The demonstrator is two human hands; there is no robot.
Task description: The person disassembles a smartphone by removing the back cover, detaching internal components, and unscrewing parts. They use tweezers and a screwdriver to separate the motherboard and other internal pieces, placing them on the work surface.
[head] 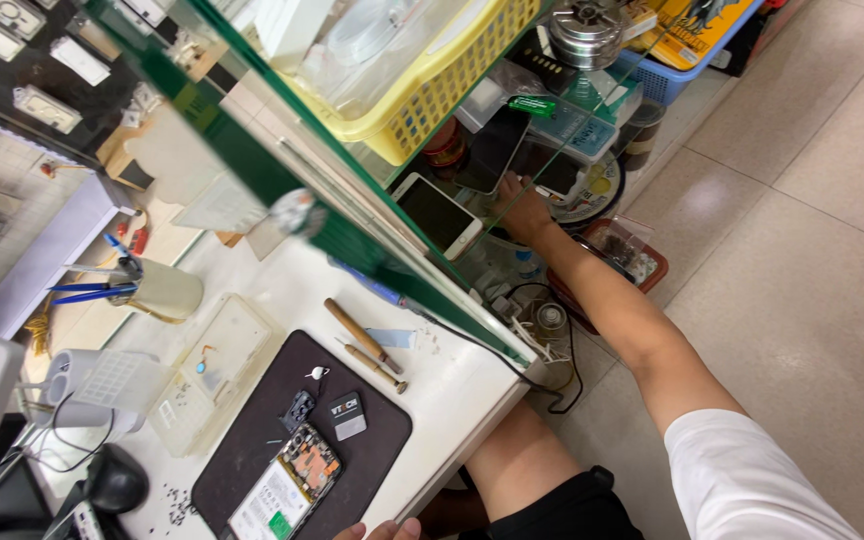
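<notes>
My right hand (524,210) reaches under the glass shelf (352,215), upper centre of frame, touching a dark smartphone (495,148); grip unclear. Left hand (384,529), fingers loosely together, rests at the table (457,385) edge, bottom centre, steadying beside the opened phone (287,487).

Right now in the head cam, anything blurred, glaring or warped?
Head view: the green-edged glass shelf crossing the frame is close and out of focus, with a blurred pale smudge on it; the black work mat and opened phone are sharp; the frame is strongly tilted; lighting is even, shadows soft; the right hand shows through glass.
</notes>
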